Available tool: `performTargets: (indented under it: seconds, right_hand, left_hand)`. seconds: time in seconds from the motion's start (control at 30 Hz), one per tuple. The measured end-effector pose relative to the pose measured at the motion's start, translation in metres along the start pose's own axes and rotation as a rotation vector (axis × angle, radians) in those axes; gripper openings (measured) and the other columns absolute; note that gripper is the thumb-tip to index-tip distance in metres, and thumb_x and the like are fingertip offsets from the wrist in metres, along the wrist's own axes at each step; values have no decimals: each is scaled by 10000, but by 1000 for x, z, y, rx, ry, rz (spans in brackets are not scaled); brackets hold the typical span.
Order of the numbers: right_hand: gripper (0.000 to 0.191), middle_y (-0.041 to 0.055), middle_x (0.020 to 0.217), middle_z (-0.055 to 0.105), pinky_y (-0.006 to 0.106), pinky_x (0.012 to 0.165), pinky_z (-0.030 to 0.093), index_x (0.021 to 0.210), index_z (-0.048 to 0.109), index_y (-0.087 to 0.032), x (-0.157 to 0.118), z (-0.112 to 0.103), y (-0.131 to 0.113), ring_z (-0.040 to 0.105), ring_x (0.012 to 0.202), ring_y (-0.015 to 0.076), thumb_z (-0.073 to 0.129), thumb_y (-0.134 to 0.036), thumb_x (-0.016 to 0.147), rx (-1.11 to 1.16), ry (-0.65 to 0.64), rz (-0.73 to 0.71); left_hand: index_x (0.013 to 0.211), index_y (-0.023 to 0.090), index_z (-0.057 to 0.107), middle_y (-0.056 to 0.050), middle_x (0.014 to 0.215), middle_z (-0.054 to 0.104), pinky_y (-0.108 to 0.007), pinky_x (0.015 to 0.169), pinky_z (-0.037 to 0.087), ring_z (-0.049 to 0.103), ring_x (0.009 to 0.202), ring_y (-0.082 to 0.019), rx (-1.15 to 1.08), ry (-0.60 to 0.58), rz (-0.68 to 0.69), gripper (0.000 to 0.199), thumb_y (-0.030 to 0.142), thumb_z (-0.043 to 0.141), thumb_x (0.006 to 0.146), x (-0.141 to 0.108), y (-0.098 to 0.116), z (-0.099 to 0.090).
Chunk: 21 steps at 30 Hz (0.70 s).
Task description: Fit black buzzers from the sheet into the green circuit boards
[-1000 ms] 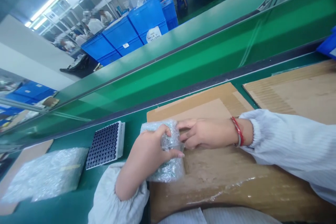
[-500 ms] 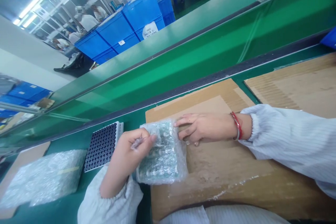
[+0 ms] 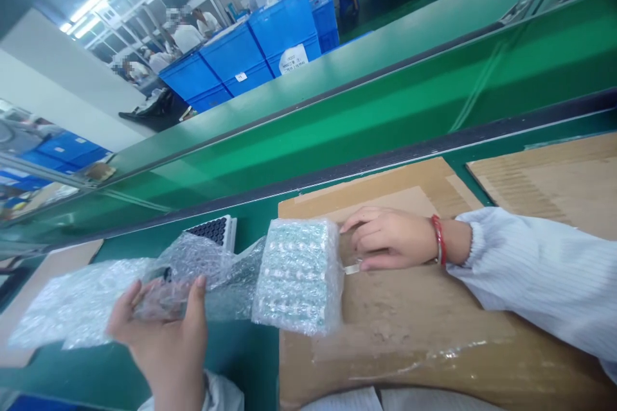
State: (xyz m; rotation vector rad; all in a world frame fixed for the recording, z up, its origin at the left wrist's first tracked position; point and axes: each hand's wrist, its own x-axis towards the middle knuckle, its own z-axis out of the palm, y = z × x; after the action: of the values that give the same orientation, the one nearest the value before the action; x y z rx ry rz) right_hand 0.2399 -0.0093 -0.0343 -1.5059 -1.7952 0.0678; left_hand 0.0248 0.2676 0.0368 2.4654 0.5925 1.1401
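Note:
A bubble-wrapped package (image 3: 297, 276) with greenish contents and rows of pale spots lies at the left edge of a cardboard sheet (image 3: 409, 334). From its left side a loose flap of bubble wrap (image 3: 231, 289) stretches out to my left hand (image 3: 161, 324), whose thumb and fingers grip the flap's end. My right hand (image 3: 393, 237) rests on the cardboard at the package's right side, fingers curled beside its edge, with a small clear strip (image 3: 353, 268) under the fingertips. What else those fingers hold cannot be made out.
Partly behind the flap stands a white tray of dark round parts (image 3: 214, 230). More bubble wrap (image 3: 81, 302) lies at the left. A second cardboard sheet (image 3: 569, 173) is at right. Beyond the green barrier (image 3: 361, 122) are blue bins (image 3: 284, 19) and several people.
My left hand has moved left and down from the package, drawing the bubble-wrap flap out over the tray. My right hand stays beside the package. The view has shifted slightly.

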Motion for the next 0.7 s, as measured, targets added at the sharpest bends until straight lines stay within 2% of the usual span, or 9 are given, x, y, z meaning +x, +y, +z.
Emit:
performTargets:
  seconds: [0.1,0.17,0.2,0.23,0.33,0.4,0.47,0.53,0.7]
  right_hand:
    - [278,73,774,601,372,857,444,811,620,-144,0,0,3,506,1012,227,452,-310,958,-56,48,57]
    - [267,78,793,595,361,803,455,844,616,-144,1,0,6,509,956,224,423,-289,957,-108,68,87]
    - [266,82,806,596,358,786,457,859,616,-142,1,0,8,508,935,223,412,-282,956,-132,70,99]
    - [269,87,815,597,357,774,457,867,616,-140,2,0,9,508,916,222,405,-280,955,-152,73,110]
    - [306,97,796,583,358,756,456,847,621,-135,3,0,11,511,856,218,387,-300,957,-201,93,173]
    - [341,100,781,565,351,729,454,826,622,-131,4,1,11,512,799,211,370,-317,959,-238,96,234]
    - [362,95,751,551,343,706,450,799,618,-129,5,3,12,505,753,205,354,-319,959,-278,88,280]
    - [378,92,723,542,341,690,444,761,607,-127,5,3,13,493,722,203,343,-313,958,-317,90,309]
    - [377,101,733,551,371,707,428,751,595,-126,7,-2,8,495,738,221,351,-322,960,-363,143,390]
  left_hand:
    - [1295,181,435,-177,1340,318,-554,1030,313,321,1248,-378,400,194,233,796,210,791,585,-11,-2,-8]
    - [1271,224,486,-150,1304,396,-544,1018,342,353,1237,-373,430,278,362,738,180,783,596,-20,8,-10]
    - [1279,258,477,-125,1266,452,-532,1009,362,403,1210,-351,379,241,414,711,184,762,631,-25,15,-8]
    - [1304,296,441,-101,1240,495,-513,994,392,444,1191,-326,296,111,436,689,200,724,684,-29,23,-5]
    - [1387,317,297,-96,1391,421,-444,855,521,472,1208,-323,99,-583,274,703,377,630,771,-39,43,11]
    - [1426,290,219,-99,1508,232,-409,799,552,424,1258,-343,55,-814,102,766,442,596,776,-41,49,22]
    - [1438,280,201,-77,1537,127,-403,834,543,374,1298,-337,32,-888,18,730,410,548,809,-40,49,29]
    - [1428,267,248,-62,1530,154,-445,931,488,301,1338,-330,49,-899,63,647,342,503,838,-36,46,33]
    - [1373,234,379,-51,1472,313,-576,1105,200,102,1392,-312,110,-804,517,543,347,501,856,-18,48,34]
